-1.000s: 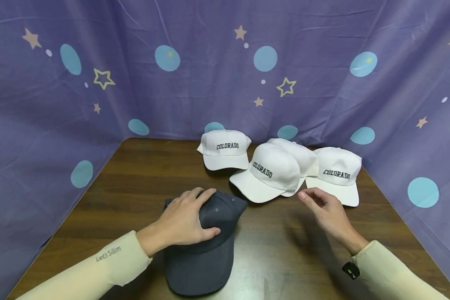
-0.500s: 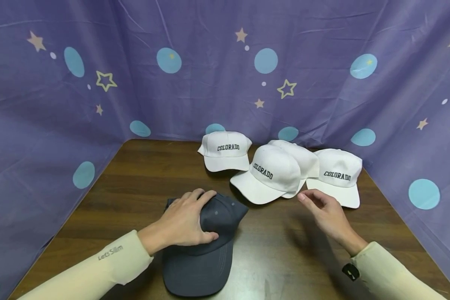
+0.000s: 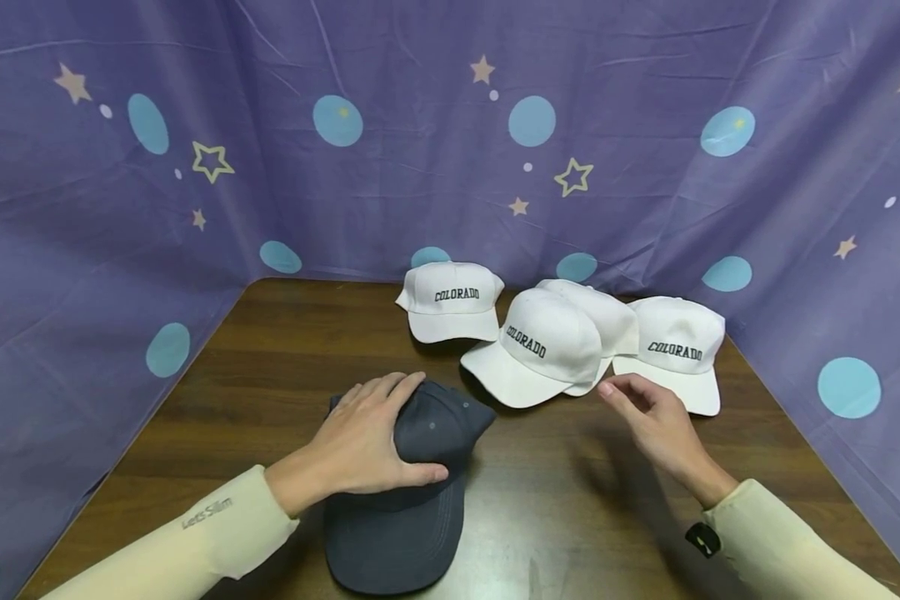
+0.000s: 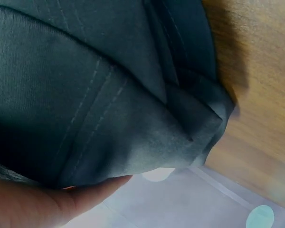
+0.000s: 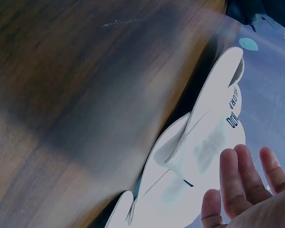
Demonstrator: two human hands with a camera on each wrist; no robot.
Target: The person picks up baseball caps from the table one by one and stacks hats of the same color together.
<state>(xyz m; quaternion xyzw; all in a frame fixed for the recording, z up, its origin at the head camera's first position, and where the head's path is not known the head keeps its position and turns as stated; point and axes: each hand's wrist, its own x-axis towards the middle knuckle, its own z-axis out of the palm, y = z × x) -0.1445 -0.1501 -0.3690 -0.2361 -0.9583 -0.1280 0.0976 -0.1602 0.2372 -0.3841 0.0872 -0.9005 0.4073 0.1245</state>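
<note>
Dark cap under your left hand: it rests on the near part of the table, left of the middle, brim toward you, one side of the crown jutting out to the right. To hold it well, spread the pressure over palm and fingers, since the crown looks soft and would probably dent under a hard squeeze; light pressure from the thumb should be enough to stop it turning. Your left forearm slants in from the lower left; the grip on that side is curled over the crown, fingertips out of sight beyond it, thumb stretched low across its front. Further right, a first white cap sits at the back, then a second white cap nearer you, partly covering a third white cap, with a fourth white cap beside that. In front of these hangs your right hand, its forearm coming from the lower right; that grip is empty, fingers loosely bent and a little apart, apparently touching nothing. Give its fingertips room from the white brims so nothing gets nudged.
</note>
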